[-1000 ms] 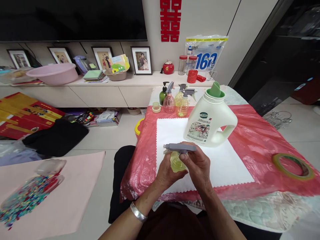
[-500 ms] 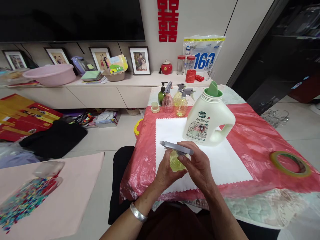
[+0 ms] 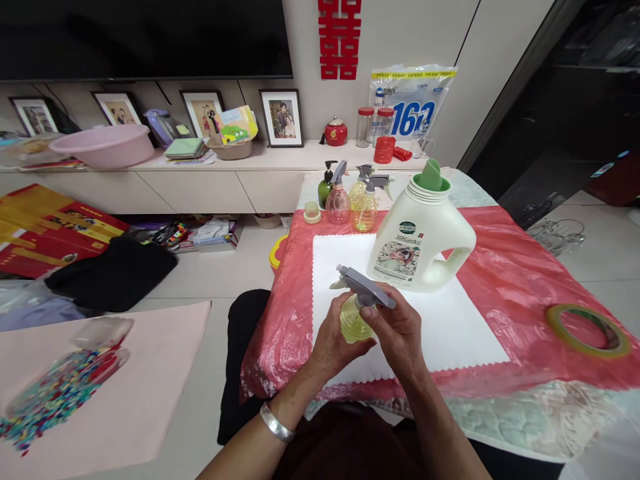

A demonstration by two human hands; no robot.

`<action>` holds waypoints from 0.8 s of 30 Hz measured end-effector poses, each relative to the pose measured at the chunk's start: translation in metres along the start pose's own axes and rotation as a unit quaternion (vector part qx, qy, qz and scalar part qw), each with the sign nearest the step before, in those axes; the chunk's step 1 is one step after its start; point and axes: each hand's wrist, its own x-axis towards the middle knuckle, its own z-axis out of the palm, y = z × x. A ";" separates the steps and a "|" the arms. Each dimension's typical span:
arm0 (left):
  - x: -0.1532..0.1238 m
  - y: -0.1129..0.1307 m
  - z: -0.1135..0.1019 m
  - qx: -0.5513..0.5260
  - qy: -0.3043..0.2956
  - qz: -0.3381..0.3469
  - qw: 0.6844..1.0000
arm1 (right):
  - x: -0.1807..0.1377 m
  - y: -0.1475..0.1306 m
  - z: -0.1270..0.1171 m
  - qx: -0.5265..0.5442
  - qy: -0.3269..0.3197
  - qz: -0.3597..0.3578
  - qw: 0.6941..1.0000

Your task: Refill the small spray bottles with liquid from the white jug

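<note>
Over the white cloth (image 3: pixel 340 253), my left hand (image 3: pixel 333 343) is wrapped round the yellow see-through body of a small spray bottle (image 3: pixel 354 321). My right hand (image 3: pixel 400 327) grips the bottle's grey spray head (image 3: pixel 367 287) at its collar, thumb and fingers closed on it. The nozzle points away to the left and the bottle tilts a little. Just beyond my hands stands a large cream detergent jug (image 3: pixel 420 233), with a green scoop-shaped spout (image 3: pixel 431 175) in its open mouth.
Behind the cloth stand a pink spray bottle (image 3: pixel 338 203), two yellow spray bottles (image 3: pixel 365 212), a dark green pump bottle (image 3: pixel 325 189) and a pale cap (image 3: pixel 312 213). A tape roll (image 3: pixel 560 330) lies right on the red plastic cover (image 3: pixel 490 247). Colourful small pieces (image 3: pixel 55 400) lie on the left table.
The spray head has turned and tipped, so its trigger now shows below the nozzle. Both hands keep hold of the bottle. The view has shifted slightly.
</note>
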 end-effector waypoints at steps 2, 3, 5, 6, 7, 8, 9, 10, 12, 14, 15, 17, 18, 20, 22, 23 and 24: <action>0.000 0.002 0.000 -0.004 -0.001 -0.002 1.000 | 0.000 -0.002 -0.001 -0.013 -0.002 0.002 1.000; 0.000 0.003 0.000 -0.007 -0.002 -0.003 1.000 | 0.001 -0.004 -0.001 -0.020 -0.002 -0.001 1.000; 0.001 0.005 -0.001 -0.013 -0.002 0.000 1.000 | 0.002 -0.005 0.000 -0.036 -0.002 -0.013 0.999; 0.001 0.006 -0.001 -0.016 -0.003 0.004 1.000 | 0.003 -0.005 0.002 -0.043 -0.003 -0.022 0.999; 0.001 0.007 -0.002 -0.018 -0.004 0.007 1.000 | 0.003 -0.005 0.003 -0.051 -0.004 -0.029 0.998; 0.001 0.009 -0.002 -0.020 -0.004 0.011 1.000 | 0.004 -0.006 0.004 -0.058 -0.004 -0.034 0.998; 0.001 0.009 -0.002 -0.020 -0.005 0.014 1.000 | 0.004 -0.006 0.005 -0.064 -0.005 -0.037 0.997; 0.001 0.010 -0.002 -0.019 -0.005 0.017 1.000 | 0.004 -0.006 0.005 -0.070 -0.009 -0.038 0.997; 0.001 0.008 -0.002 -0.016 -0.002 0.025 1.000 | 0.003 -0.007 0.003 -0.076 -0.023 -0.038 0.996; 0.000 0.004 -0.001 -0.010 0.001 0.030 1.000 | 0.002 -0.008 -0.002 -0.066 -0.053 -0.027 0.996; 0.000 0.001 0.000 -0.007 0.003 0.030 1.000 | 0.001 -0.009 -0.005 -0.054 -0.068 -0.016 0.996; -0.001 -0.005 0.001 -0.002 0.004 0.027 1.000 | 0.000 -0.008 -0.009 -0.022 -0.084 0.008 0.996; -0.001 -0.007 0.001 -0.001 0.004 0.023 1.000 | -0.001 -0.007 -0.010 -0.007 -0.083 0.015 0.996; -0.001 -0.008 0.001 -0.001 0.006 0.021 1.000 | -0.001 -0.004 -0.009 0.014 -0.066 0.013 0.998; -0.001 -0.007 0.001 -0.006 0.003 0.022 1.000 | -0.001 0.001 -0.006 0.029 -0.040 0.001 0.999; -0.001 -0.005 0.000 -0.009 0.002 0.022 1.000 | -0.001 0.003 -0.004 0.036 -0.027 -0.003 0.999; -0.001 -0.002 0.000 -0.011 0.001 0.020 1.000 | -0.001 0.004 -0.002 0.042 -0.013 -0.006 0.999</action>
